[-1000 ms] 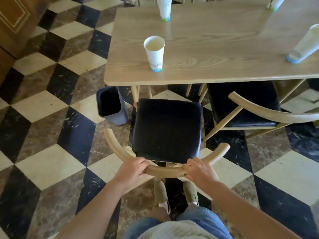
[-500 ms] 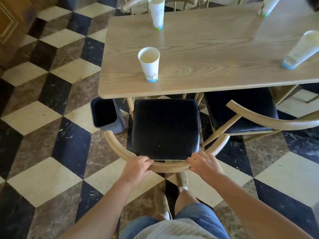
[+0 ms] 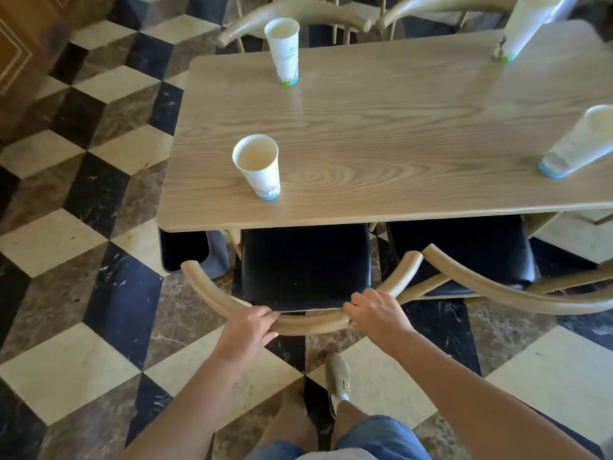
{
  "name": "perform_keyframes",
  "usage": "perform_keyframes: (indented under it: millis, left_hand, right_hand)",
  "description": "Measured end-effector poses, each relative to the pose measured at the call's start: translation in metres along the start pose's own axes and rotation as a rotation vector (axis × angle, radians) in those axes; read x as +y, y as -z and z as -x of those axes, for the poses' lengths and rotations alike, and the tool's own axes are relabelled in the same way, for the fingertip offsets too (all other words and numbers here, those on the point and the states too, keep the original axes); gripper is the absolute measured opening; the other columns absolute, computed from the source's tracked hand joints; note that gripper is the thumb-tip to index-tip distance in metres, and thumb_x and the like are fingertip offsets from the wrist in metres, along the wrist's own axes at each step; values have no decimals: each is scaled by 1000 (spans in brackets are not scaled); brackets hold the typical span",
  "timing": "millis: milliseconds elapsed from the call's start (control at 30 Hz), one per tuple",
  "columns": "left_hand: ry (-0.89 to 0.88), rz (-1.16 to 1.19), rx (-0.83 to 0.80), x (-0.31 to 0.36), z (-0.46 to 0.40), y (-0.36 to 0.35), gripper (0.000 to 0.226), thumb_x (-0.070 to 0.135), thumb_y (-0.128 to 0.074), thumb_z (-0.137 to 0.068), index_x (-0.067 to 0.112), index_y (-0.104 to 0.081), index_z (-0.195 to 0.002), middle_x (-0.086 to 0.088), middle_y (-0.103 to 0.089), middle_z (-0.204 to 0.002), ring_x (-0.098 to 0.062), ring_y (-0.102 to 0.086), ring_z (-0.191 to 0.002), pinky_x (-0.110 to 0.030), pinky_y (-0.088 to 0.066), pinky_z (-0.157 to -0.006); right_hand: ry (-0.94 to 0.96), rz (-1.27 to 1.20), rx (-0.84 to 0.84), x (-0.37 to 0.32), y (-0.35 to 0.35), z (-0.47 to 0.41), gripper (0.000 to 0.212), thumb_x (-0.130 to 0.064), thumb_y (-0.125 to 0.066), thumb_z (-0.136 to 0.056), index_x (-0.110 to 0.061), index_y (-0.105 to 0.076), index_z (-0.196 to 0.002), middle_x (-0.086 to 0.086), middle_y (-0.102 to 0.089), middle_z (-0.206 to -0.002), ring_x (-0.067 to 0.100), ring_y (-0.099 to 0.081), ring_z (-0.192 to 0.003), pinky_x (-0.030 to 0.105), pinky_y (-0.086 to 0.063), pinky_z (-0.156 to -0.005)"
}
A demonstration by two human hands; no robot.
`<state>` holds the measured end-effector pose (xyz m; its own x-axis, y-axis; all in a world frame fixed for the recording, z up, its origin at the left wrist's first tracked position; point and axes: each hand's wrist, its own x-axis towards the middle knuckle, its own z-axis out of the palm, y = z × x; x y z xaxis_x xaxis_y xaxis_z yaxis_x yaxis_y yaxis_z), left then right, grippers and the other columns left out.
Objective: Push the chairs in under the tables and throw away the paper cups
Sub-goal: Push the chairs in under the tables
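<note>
**Both hands on the chair back, seat partly under the tabletop**

Here, both hands grip the curved wooden back rail of the near chair (image 3: 305, 267). The left hand (image 3: 247, 330) has its fingers (image 3: 265, 314) wrapped over the rail left of centre; the right hand (image 3: 376, 310) has its fingers curled around the rail right of centre. The chair's black seat cushion runs with its far edge beneath the near edge of the tabletop (image 3: 381, 127), while the rear part of the seat and the back rail stand clear of it.

A second chair (image 3: 464, 257) with a black seat stands just beside it on the right, also partly under the tabletop. Four paper cups stand upright on the tabletop: a near cup (image 3: 258, 167) towards the left front, a far cup (image 3: 283, 49) near the far edge, a cup at the right edge (image 3: 577, 142), and a cup at the far right corner (image 3: 527, 24). A dark bin (image 3: 194, 252) sits on the checkered floor (image 3: 83, 200) by the tabletop's near left corner, partly under it. Two more chair backs show beyond the far edge.
</note>
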<state>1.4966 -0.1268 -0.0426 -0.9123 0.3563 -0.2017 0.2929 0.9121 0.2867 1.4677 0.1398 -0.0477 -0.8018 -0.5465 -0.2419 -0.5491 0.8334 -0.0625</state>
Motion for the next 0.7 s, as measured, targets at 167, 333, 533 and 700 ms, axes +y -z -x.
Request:
perform_keyframes:
  millis: [167,333,533,700]
  left_hand:
    - [-7,-25,-12,-8,-15,7,46,11,-89,-54,6,-71,-96,-7,-73,-86,-22,-70,-71,-35,-58,-63]
    - [-42,-48,-8,-9,-30,13,44,13,-89,-55,5,-71,-95,-7,-74,-85,-21,-70,-69,-34,-58,-60]
    - [-54,-46,16,-13,-27,5,45,14,-87,-59,5,-69,-100,-8,-73,-89,-22,-70,-75,-35,-58,-67]
    - [-8,-81,-21,-5,-24,0,46,11,-85,-62,4,-67,-103,-10,-71,-91,-25,-68,-78,-38,-58,-71]
  right_hand:
    - [0,-8,6,5,-1,-13,38,-13,-89,-47,-15,-60,-72,1,-58,-64,22,-54,-55,33,-52,-49]
    - [-14,-7,-17,16,0,-25,34,-13,-86,-53,-17,-60,-74,0,-58,-65,20,-55,-57,33,-51,-51]
    - [-27,-16,-29,14,0,-24,30,-15,-85,-59,-16,-61,-77,2,-61,-69,22,-57,-60,35,-53,-54]
    - [-80,-49,-35,6,6,-21,24,-20,-82,-66,-16,-64,-81,2,-64,-74,23,-61,-68,38,-54,-66]
